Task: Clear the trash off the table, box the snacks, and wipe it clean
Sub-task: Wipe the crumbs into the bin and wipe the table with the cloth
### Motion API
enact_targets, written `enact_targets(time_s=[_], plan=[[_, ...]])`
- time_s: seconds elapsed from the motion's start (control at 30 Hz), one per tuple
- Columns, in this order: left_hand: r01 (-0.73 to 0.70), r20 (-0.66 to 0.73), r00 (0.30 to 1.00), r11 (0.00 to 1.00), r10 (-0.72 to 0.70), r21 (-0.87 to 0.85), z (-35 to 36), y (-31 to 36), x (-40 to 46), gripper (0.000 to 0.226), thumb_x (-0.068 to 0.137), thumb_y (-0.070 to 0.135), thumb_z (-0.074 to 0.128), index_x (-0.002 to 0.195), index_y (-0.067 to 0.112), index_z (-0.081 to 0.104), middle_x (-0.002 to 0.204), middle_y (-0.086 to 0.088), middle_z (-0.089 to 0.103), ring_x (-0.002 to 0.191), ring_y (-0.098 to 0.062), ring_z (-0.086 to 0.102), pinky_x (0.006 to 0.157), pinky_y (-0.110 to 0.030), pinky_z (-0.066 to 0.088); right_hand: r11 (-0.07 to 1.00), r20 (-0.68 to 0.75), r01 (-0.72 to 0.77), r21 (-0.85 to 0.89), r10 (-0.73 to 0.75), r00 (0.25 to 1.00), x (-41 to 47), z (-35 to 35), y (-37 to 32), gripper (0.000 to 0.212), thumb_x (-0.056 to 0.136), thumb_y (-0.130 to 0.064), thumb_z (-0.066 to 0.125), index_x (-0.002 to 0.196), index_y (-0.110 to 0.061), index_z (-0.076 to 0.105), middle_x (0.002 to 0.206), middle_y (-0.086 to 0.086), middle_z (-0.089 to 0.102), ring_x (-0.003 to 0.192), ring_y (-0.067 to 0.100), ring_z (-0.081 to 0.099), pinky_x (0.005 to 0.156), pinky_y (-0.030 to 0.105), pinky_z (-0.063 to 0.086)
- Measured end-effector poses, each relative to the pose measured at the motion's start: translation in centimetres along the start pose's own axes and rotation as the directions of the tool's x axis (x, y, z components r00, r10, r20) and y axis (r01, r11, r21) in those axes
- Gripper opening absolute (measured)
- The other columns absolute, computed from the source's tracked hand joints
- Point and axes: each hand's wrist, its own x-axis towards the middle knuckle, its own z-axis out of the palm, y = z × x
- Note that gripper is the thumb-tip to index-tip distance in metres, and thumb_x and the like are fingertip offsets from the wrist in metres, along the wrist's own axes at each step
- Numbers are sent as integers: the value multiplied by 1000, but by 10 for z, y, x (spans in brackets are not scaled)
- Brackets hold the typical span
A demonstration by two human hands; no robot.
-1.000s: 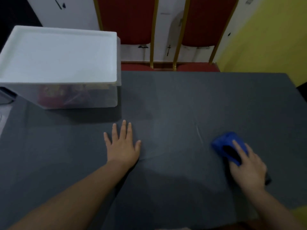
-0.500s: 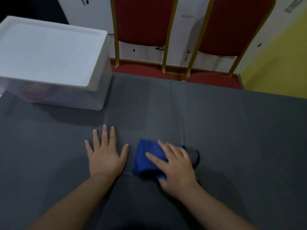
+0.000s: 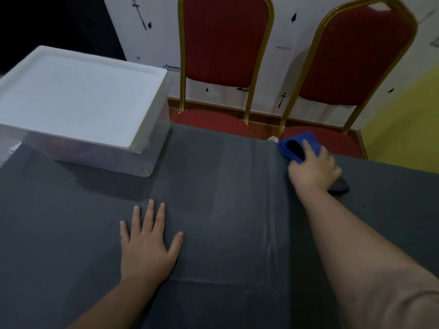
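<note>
- Dark grey cloth covered the whole bench (image 3: 213, 210), with two red padded chairs with gold metal frames (image 3: 225, 43) standing just behind its far edge against a white wall.
- A white lidded translucent plastic storage box (image 3: 78, 100) sat on the far left part of the bench, lid on; its contents were too blurred to tell.
- The right hand (image 3: 313, 169) lay at the far edge of the bench, to the right of the box and well apart from it, its grip pressed down flat on a crumpled blue wiping cloth (image 3: 297, 146).
- The cloth stuck out beyond the fingers towards the chairs, almost on the edge.
- The left hand (image 3: 147, 248) rested palm down, fingers spread and holding nothing, nearer the person than the box.
- No trash showed on the bench, so wiping looked like the step in hand.
- Unwiped ground probably lay from the cloth back towards the person and rightwards, and the right hand was plainly the nearer.
</note>
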Motion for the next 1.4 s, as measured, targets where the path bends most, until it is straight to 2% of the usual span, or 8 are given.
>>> enact_targets(time_s=[0.27, 0.37, 0.5, 0.67, 0.9, 1.1, 1.23, 1.4], plan=[[1, 18, 1000, 1000, -1, 0, 0, 2, 0, 81, 81, 66, 18, 149, 22, 22, 157, -1, 17, 145, -27, 9, 115, -50, 4, 688, 35, 691, 222, -713, 700, -160, 13, -44, 61, 66, -31, 56, 127, -35, 58, 135, 9, 54, 115, 27, 51, 94, 39, 35], [-16, 19, 1000, 1000, 16, 21, 1, 0, 0, 78, 83, 64, 26, 146, 19, 32, 154, -4, 28, 143, -30, 19, 113, -51, 7, 665, 13, 726, 172, -739, 674, -172, 6, 25, 66, 59, -34, 51, 125, -37, 54, 127, 10, 60, 109, 25, 53, 86, 35, 36], [-39, -8, 999, 999, 40, 34, 4, 0, 1, 74, 82, 61, 33, 142, 17, 39, 150, -6, 37, 139, -33, 27, 110, -52, 12, 894, 11, 447, 25, -448, 894, -101, -7, 83, 65, 64, -35, 45, 129, -32, 49, 129, 18, 58, 102, 40, 60, 82, 47, 44], [-45, -39, 998, 998, 46, 37, 7, -3, 1, 74, 82, 61, 35, 140, 16, 41, 149, -7, 38, 138, -32, 25, 109, -52, 13, 991, -15, 112, -80, -113, 993, -10, -5, 8, 62, 86, -31, 53, 144, -33, 34, 148, 12, 35, 126, 36, 38, 105, 49, 27], [-39, -52, 998, 999, 39, 14, 8, -5, 2, 66, 86, 51, 34, 139, 13, 44, 148, -7, 40, 137, -31, 33, 109, -48, 12, 809, 107, 587, -7, -583, 805, -83, 15, -156, 64, 85, -36, 53, 144, -42, 28, 155, 4, 24, 137, 26, 28, 110, 45, 20], [-157, -39, 987, 988, 157, -2, 6, -33, -13, 67, 83, 44, 36, 136, 4, 45, 145, -11, 43, 135, -23, 27, 110, -41, 11, 592, 70, 794, 136, -806, 588, -207, 16, -42, 65, 65, -34, 52, 129, -35, 49, 134, 11, 55, 115, 26, 49, 93, 39, 35], [-257, 13, 966, 966, 257, 36, -1, -63, -25, 69, 84, 48, 36, 139, 8, 39, 146, -9, 41, 136, -22, 26, 111, -42, 11, 759, 80, 651, 16, -650, 756, -188, -9, 58, 66, 60, -34, 45, 126, -32, 47, 128, 18, 59, 104, 34, 58, 83, 41, 41], [-300, 54, 953, 952, 297, 67, -8, -75, -25, 71, 86, 52, 31, 141, 7, 38, 148, -7, 38, 140, -19, 25, 111, -41, 12, 1000, 27, -18, -11, 19, 999, -132, -8, 30, 57, 86, -30, 52, 142, -33, 39, 149, 12, 36, 127, 38, 38, 105, 51, 27]])
